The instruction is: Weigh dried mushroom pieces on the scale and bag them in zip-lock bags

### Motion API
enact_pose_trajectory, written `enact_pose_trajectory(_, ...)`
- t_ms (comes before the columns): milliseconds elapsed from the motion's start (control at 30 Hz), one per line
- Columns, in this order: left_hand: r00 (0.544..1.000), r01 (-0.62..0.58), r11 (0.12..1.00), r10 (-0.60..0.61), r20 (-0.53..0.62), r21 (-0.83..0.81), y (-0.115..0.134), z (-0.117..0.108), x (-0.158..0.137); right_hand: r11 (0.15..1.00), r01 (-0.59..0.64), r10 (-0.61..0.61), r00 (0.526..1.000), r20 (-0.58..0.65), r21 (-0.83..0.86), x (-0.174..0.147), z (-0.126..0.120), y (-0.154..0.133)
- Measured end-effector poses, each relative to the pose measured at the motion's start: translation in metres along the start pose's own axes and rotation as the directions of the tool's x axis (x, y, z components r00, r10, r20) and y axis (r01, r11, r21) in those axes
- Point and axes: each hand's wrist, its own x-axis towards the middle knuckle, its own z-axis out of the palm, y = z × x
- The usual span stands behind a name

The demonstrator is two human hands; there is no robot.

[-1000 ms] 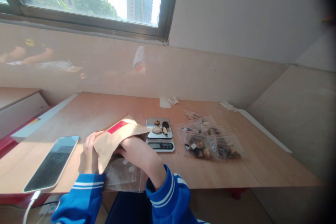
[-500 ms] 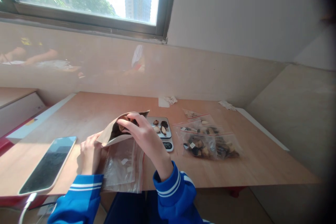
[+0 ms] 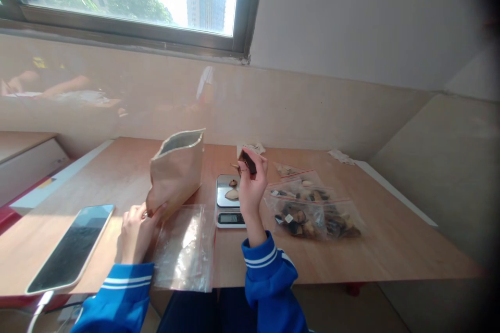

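Note:
My left hand [image 3: 136, 231] is closed on the lower left edge of a brown paper bag [image 3: 177, 177], which stands upright with its mouth open. Raised over the right side of a small kitchen scale [image 3: 230, 219], my right hand [image 3: 253, 182] curls around some dark brown dried pieces [image 3: 248, 161] whose exact kind I cannot tell. On the scale's metal plate lie a small brown dried piece [image 3: 233, 183] and a paler one [image 3: 232, 194]. My hand and wrist hide the plate's right part. The display digits are too small to read.
Clear zip bags [image 3: 183, 260] lie flat in front of the paper bag. Filled zip bags [image 3: 312, 216] of similar dried pieces sit right of the scale. A phone [image 3: 72, 250] with a cable rests at left. Crumpled tissue [image 3: 255, 149] lies near the wall.
My right hand has come out of the paper bag and moved right, over the scale, holding dark dried pieces. The bag, previously tipped toward me, now stands upright in my left hand.

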Motion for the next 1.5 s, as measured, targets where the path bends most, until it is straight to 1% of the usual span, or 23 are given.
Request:
enact_pose_trajectory(67,0.999,0.029,0.999,-0.029,0.014,0.031,0.000,-0.001,0.000,0.996,-0.090,0.090,0.995,0.033,0.012,-0.004,-0.001,0.019)
enact_pose_trajectory(133,0.998,0.065,0.997,-0.066,0.017,0.034,0.001,-0.003,-0.001,0.987,-0.162,0.159,0.978,0.131,0.010,-0.010,-0.002,0.038)
enact_pose_trajectory(200,0.991,0.134,0.991,-0.135,0.018,0.019,0.003,-0.005,-0.001,0.981,-0.196,0.194,0.951,0.241,-0.017,-0.018,0.000,0.055)
enact_pose_trajectory(300,0.979,0.200,0.980,-0.199,0.033,-0.006,0.008,-0.008,0.000,0.982,-0.179,0.191,0.906,0.378,-0.069,-0.027,0.005,0.069)
enact_pose_trajectory(400,0.987,0.161,0.987,-0.161,0.030,-0.008,0.009,-0.008,0.001,0.987,-0.108,0.153,0.859,0.489,-0.119,-0.029,0.009,0.072)
enact_pose_trajectory(467,0.988,0.151,0.988,-0.151,0.033,-0.011,0.007,-0.007,0.001,0.987,-0.063,0.134,0.837,0.530,-0.150,-0.029,0.009,0.072)
enact_pose_trajectory(500,0.988,0.152,0.988,-0.152,0.038,-0.017,0.006,-0.006,0.001,0.987,-0.054,0.130,0.833,0.537,-0.154,-0.028,0.009,0.072)
enact_pose_trajectory(567,0.986,0.164,0.986,-0.162,0.049,-0.027,0.005,-0.005,0.000,0.988,-0.068,0.129,0.843,0.523,-0.136,-0.027,0.007,0.072)
enact_pose_trajectory(633,0.982,0.178,0.984,-0.176,0.061,-0.032,0.004,-0.005,0.000,0.989,-0.099,0.140,0.868,0.477,-0.108,-0.026,0.005,0.073)
enact_pose_trajectory(767,0.981,0.184,0.982,-0.181,0.070,-0.035,0.005,-0.005,0.000,0.986,-0.144,0.165,0.928,0.336,-0.086,-0.020,-0.001,0.079)
enact_pose_trajectory(867,0.981,0.182,0.983,-0.179,0.080,-0.030,0.007,-0.006,-0.001,0.980,-0.168,0.189,0.952,0.240,-0.105,-0.015,-0.009,0.086)
enact_pose_trajectory(1000,0.976,0.204,0.978,-0.199,0.094,-0.047,0.008,-0.006,-0.001,0.969,-0.209,0.227,0.962,0.149,-0.128,-0.012,-0.022,0.103)
enact_pose_trajectory(1133,0.963,0.251,0.965,-0.242,0.118,-0.075,0.009,-0.006,-0.001,0.955,-0.273,0.282,0.957,0.064,-0.117,-0.016,-0.028,0.121)
enact_pose_trajectory(1267,0.959,0.263,0.961,-0.251,0.132,-0.086,0.010,-0.007,0.000,0.944,-0.309,0.316,0.947,0.052,-0.115,-0.023,-0.026,0.134)
enact_pose_trajectory(1500,0.965,0.243,0.967,-0.232,0.119,-0.079,0.008,-0.006,0.000,0.941,-0.299,0.311,0.949,0.056,-0.160,-0.029,-0.025,0.141)
